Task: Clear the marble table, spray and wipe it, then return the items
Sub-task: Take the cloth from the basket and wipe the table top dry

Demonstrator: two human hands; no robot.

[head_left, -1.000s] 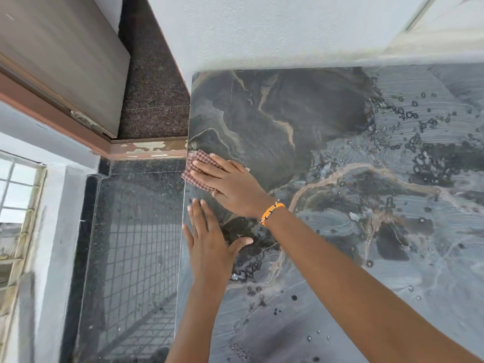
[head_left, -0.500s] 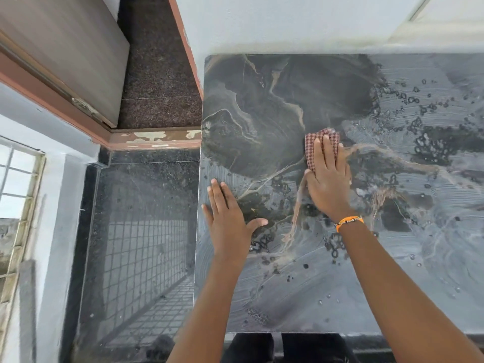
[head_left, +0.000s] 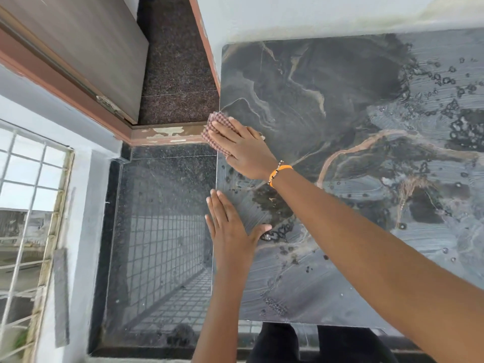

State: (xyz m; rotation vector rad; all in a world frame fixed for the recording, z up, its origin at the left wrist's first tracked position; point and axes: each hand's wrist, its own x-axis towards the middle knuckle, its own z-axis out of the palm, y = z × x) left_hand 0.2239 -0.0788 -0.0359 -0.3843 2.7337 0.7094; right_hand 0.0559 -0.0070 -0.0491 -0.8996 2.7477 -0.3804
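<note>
Wiping goes on: the right hand (head_left: 245,148) has slid the checked cloth (head_left: 213,132) back from the middle of the frame to the counter's (head_left: 340,271) left edge. Its grip is flat, fingers straight, pressing the cloth down. The left hand (head_left: 230,231) stays flat on the counter below it, holding nothing. Wet drops (head_left: 461,127) still sit at the upper right, so I think that part needs wiping next.
</note>
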